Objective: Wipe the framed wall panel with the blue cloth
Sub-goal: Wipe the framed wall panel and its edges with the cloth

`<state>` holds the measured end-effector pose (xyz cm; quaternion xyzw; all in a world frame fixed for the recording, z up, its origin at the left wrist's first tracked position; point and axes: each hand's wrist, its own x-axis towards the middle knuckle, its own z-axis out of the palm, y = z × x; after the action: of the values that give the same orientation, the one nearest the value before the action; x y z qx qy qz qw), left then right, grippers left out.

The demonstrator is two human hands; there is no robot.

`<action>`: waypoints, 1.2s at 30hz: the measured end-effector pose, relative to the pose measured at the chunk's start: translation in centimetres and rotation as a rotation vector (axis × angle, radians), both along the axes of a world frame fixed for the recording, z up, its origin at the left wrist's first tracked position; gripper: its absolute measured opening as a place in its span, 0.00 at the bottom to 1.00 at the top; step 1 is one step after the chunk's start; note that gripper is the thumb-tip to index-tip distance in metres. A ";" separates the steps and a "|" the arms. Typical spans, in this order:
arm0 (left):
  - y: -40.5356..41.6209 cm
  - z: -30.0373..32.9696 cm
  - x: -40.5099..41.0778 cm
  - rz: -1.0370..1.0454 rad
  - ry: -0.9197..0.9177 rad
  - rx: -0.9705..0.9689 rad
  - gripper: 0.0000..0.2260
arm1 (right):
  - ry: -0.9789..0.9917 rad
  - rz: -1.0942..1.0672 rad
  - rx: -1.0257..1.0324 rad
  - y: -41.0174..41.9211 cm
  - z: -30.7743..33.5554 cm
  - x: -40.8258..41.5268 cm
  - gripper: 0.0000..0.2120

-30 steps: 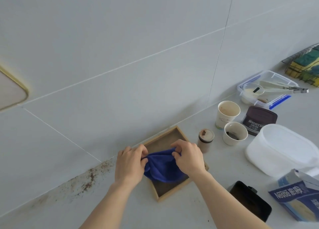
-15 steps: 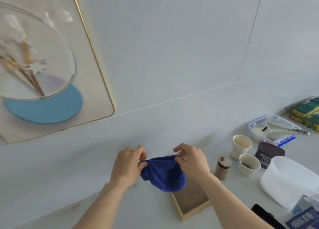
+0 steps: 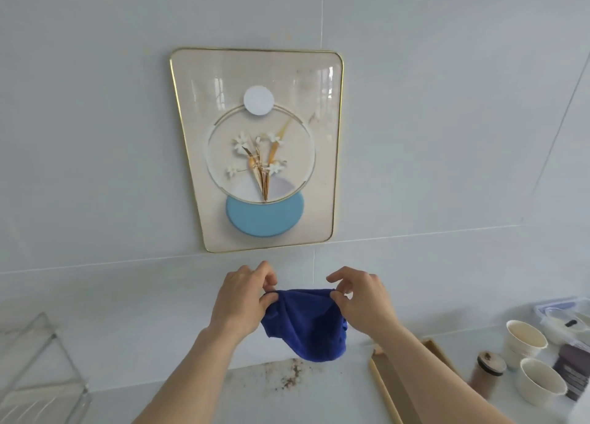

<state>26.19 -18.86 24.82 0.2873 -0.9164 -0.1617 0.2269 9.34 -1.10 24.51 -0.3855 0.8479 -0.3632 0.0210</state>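
Note:
A gold-framed wall panel (image 3: 204, 110) with a flower picture and a light blue disc hangs on the tiled wall, centred in the view. Just below it a dark blue cloth (image 3: 308, 326) hangs in the air above the counter. My left hand (image 3: 242, 302) pinches the cloth's upper left edge and my right hand (image 3: 362, 300) pinches its upper right edge. Both hands sit a little below the panel's bottom edge, not touching it.
A wooden tray (image 3: 381, 388) lies on the counter at the lower right, with two paper cups (image 3: 525, 339), a small lidded jar (image 3: 488, 371) and a plastic box (image 3: 557, 310) beyond. A clear rack (image 3: 38, 375) stands lower left. Brown stains (image 3: 289, 377) mark the counter under the cloth.
The hands lifted the blue cloth out of the wooden tray and up toward the wall. The view swung up and left, bringing the whole framed panel into the centre.

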 end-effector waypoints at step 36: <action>1.5 12.2 -1.1 -0.224 0.579 0.249 0.07 | -1.002 0.420 -0.688 -3.4 11.5 4.9 0.25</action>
<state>25.12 -17.40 37.00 0.1525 -0.8130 -0.3711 0.4220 14.19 -4.47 35.98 -0.3117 0.4768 -0.7386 0.3607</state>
